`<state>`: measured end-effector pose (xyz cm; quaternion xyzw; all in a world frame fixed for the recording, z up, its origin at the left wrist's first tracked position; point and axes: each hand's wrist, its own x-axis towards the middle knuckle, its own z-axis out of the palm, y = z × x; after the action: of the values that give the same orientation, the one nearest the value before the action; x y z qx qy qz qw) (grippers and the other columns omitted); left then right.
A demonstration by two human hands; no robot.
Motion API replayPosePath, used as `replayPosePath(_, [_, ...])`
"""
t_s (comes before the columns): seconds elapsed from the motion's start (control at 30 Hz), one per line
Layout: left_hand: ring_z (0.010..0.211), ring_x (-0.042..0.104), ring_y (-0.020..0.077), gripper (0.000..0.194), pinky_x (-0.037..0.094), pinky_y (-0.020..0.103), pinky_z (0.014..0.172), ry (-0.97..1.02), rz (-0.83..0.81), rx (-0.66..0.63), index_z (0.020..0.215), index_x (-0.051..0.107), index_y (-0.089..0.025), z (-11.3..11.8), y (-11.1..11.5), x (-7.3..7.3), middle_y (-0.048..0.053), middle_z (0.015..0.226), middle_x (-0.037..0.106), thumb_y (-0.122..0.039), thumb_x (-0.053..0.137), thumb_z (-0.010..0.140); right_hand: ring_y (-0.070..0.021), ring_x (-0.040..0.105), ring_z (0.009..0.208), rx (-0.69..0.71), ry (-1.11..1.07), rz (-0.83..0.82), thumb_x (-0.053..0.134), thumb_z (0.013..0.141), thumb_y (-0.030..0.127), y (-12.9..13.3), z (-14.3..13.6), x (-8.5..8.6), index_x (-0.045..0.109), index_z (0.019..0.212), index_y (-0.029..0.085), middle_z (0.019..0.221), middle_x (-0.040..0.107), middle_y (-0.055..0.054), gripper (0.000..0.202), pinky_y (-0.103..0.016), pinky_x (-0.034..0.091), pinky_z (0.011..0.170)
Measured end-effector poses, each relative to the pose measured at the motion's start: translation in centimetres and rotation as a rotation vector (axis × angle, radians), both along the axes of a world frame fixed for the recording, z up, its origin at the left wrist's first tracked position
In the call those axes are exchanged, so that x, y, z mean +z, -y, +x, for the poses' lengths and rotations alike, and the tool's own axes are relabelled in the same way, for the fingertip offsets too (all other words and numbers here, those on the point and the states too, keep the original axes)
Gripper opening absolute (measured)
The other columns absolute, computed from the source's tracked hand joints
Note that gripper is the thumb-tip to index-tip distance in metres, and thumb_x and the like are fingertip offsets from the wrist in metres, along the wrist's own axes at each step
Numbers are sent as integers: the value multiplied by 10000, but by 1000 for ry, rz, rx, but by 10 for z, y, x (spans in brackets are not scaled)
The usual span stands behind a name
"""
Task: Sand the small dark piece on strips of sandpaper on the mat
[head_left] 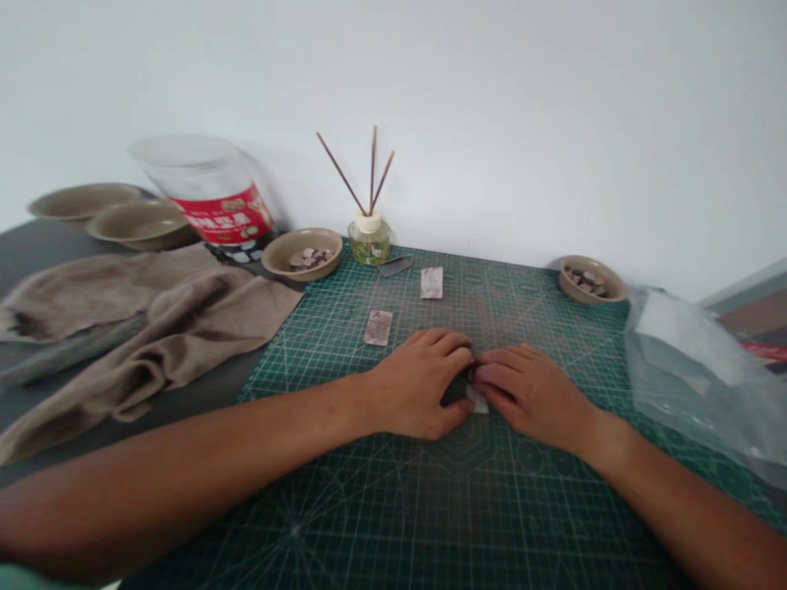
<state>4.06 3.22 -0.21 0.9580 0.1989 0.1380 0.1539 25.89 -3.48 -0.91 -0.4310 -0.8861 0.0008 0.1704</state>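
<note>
Pale slip (478, 400): on the green cutting mat (295, 492), in the narrow gap between the left hand (424, 385) and the right hand (532, 393); far part covered by the right fingertips, near end exposed.
Long axis of slip: uncertain under so much cover; the exposed edges seem to run away from the person, leaning slightly left.
Brown cloth (184, 328): rumpled, left of the mat, beyond the left forearm.
Left bowl (279, 248): holds small chips, by the mat's far left corner.
Near card (378, 327): flat, just beyond the left wrist.
Far card (431, 283): flat, farther off and to the right of the near card.
Left pose: forearm from the lower left, palm down, fingers bent together, thumb extended rightward toward the slip; whether anything is gripped cannot be told.
Meeting of fingertips: both hands come together at the slip's far side; any small piece between them is too hidden to identify.
Right pose: nearer hand, its fingers over the slip; forearm slants in from the lower right, fingers curled leftward; pinching or merely pressing, cannot be told.
Right bowl (570, 291): holds chips, at the mat's far right.
Clear plastic bag (682, 369): right of the right hand, partly over the mat.
</note>
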Motion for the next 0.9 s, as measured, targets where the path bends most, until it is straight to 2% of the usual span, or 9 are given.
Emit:
replayPosePath(0.2, [1302,498,336,439,387,520,1118,-4,-14,16,1197,571,-190,-1,1,0,133,1376,560,-422,653,834,-255,656,1012,-24,-116,-46,568,967,191,2,-3,-3,666,1025,219,1105,706,-90,117,-443,535,886])
replayPosePath(0.47, [1346,464,330,437,357,501,1154,-22,-39,25,1189,575,-179,-2,3,0,137,1398,545,-416,656,832,-253,651,1005,-34,-195,-97,582,960,180,0,-4,-7,644,1001,217,1084,706,-89,83,-454,545,883])
replayPosePath(0.67, [1358,459,328,456,363,507,1150,-26,-66,28,1206,567,-180,-2,2,3,140,1426,531,-404,668,821,-245,653,987,-31,-209,-132,577,960,168,2,-4,-6,636,994,205,1080,716,-82,78,-441,535,881])
replayPosePath(0.83, [1355,459,335,421,364,520,1145,-42,-68,31,1162,582,-180,-1,1,4,138,1434,526,-403,669,815,-234,656,996,46,-186,-154,590,944,158,3,-4,-7,628,1014,208,1088,723,-54,93,-418,513,890])
replayPosePath(0.9, [1354,460,333,425,364,515,1145,-46,-63,35,1157,581,-175,-1,1,5,137,1430,529,-399,671,807,-242,655,994,17,-158,-142,588,946,163,3,-2,-5,631,1016,209,1093,721,-60,94,-425,509,886])
